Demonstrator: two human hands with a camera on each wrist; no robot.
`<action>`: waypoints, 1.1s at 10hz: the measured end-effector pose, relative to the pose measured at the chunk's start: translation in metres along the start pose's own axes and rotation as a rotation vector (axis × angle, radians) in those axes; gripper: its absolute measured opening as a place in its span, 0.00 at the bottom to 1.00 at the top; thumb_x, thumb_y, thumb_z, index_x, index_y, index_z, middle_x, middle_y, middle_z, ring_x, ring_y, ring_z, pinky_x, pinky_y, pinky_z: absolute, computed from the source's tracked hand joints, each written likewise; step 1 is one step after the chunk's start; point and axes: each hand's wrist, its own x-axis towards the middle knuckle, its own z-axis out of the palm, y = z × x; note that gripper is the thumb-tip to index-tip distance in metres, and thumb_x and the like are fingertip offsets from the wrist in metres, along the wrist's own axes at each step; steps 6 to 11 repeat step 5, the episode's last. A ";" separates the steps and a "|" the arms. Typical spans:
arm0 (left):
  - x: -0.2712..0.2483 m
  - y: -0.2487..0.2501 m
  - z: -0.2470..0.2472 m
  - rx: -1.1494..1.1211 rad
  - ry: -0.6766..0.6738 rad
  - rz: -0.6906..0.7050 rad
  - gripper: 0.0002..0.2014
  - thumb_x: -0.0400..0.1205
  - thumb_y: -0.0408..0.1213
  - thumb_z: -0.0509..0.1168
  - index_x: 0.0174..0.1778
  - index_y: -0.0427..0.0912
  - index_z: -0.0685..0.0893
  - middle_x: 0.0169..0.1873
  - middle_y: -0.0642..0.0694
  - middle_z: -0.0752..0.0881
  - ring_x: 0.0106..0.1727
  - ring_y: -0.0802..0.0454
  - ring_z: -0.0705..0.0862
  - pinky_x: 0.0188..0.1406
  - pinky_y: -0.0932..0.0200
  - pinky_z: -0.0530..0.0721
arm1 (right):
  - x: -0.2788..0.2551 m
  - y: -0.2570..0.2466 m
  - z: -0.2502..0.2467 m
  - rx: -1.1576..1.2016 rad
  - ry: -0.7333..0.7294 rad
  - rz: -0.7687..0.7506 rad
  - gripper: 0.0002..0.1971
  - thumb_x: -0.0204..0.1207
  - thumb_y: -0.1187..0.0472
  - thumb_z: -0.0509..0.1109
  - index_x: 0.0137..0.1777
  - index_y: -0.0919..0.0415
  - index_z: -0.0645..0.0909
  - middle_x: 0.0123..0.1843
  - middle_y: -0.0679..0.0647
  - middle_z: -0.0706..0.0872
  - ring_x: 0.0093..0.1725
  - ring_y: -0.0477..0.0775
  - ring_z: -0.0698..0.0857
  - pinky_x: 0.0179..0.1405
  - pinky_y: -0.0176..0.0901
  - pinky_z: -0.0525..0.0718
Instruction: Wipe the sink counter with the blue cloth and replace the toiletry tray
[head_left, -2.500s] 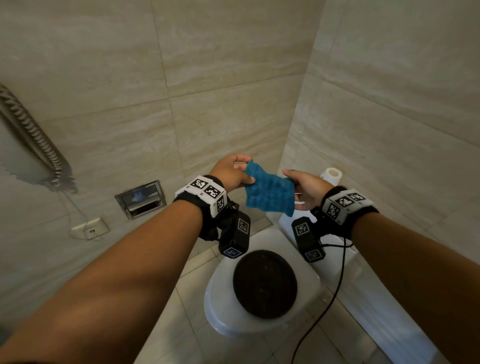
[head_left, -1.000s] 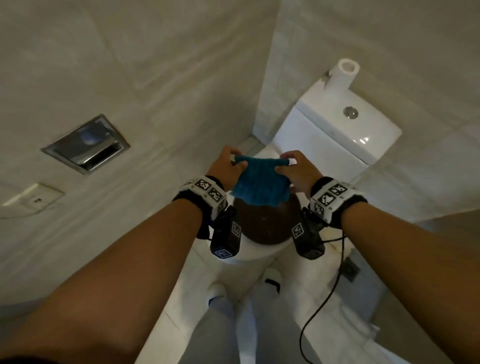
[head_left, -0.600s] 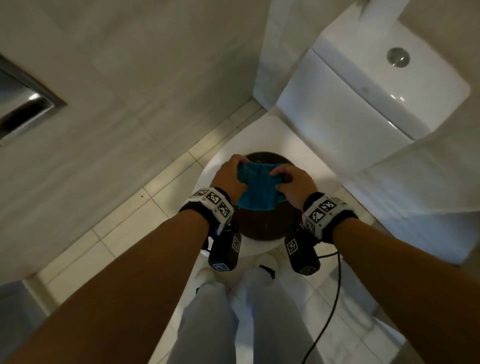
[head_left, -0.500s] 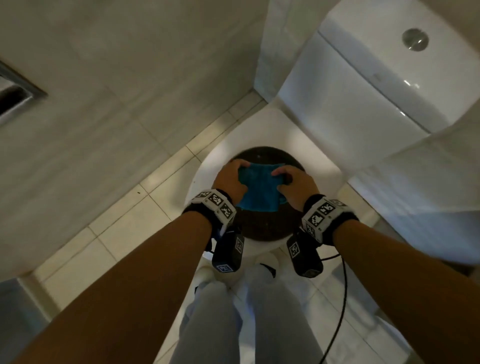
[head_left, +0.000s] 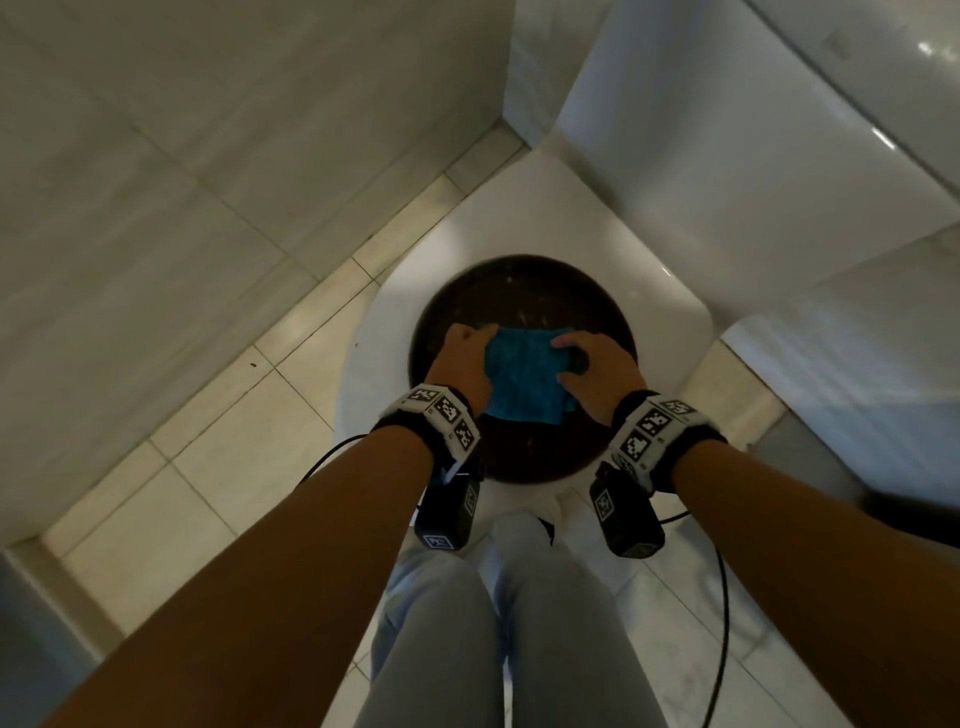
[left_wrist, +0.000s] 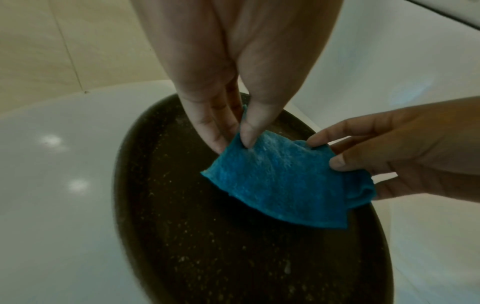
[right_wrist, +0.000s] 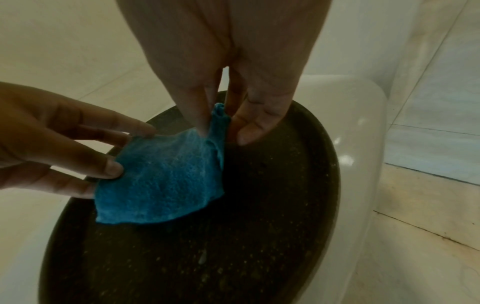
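Observation:
A small blue cloth (head_left: 524, 382) hangs stretched between both hands just above a dark round speckled tray (head_left: 519, 280). My left hand (head_left: 462, 358) pinches the cloth's left top corner between thumb and fingers. My right hand (head_left: 597, 369) pinches the right top corner, where the cloth bunches. In the left wrist view the left hand (left_wrist: 233, 142) grips the cloth (left_wrist: 280, 185) over the tray (left_wrist: 207, 246), and the right hand (left_wrist: 389, 148) holds the far side. The right wrist view shows the right hand (right_wrist: 222, 131), the cloth (right_wrist: 166, 185), the left hand (right_wrist: 52, 139) and the tray (right_wrist: 233, 257). The cloth's lower edge is close to the tray surface.
The tray lies on a closed white toilet lid (head_left: 550, 218), with the cistern (head_left: 753, 130) behind at the upper right. A tiled wall (head_left: 208, 156) stands to the left and beige floor tiles (head_left: 218, 447) below. My legs (head_left: 493, 623) and black cables (head_left: 722, 597) are near the toilet's front.
Both hands have carried the cloth down from chest height to just over the tray, and the head view has tilted down. Both pinches are unchanged.

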 end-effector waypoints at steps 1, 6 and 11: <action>0.002 -0.003 0.004 -0.044 -0.022 -0.026 0.27 0.83 0.24 0.58 0.80 0.36 0.62 0.72 0.39 0.65 0.68 0.41 0.74 0.62 0.67 0.70 | 0.003 0.006 0.003 0.025 -0.040 0.058 0.20 0.77 0.65 0.66 0.68 0.52 0.74 0.74 0.58 0.70 0.72 0.60 0.71 0.68 0.39 0.68; -0.033 0.005 -0.015 0.056 -0.024 -0.010 0.29 0.83 0.37 0.61 0.81 0.44 0.62 0.83 0.41 0.54 0.82 0.44 0.56 0.80 0.56 0.53 | -0.030 0.001 -0.023 -0.079 -0.118 0.116 0.21 0.78 0.57 0.64 0.71 0.52 0.71 0.74 0.58 0.72 0.71 0.59 0.73 0.68 0.44 0.70; -0.033 0.005 -0.015 0.056 -0.024 -0.010 0.29 0.83 0.37 0.61 0.81 0.44 0.62 0.83 0.41 0.54 0.82 0.44 0.56 0.80 0.56 0.53 | -0.030 0.001 -0.023 -0.079 -0.118 0.116 0.21 0.78 0.57 0.64 0.71 0.52 0.71 0.74 0.58 0.72 0.71 0.59 0.73 0.68 0.44 0.70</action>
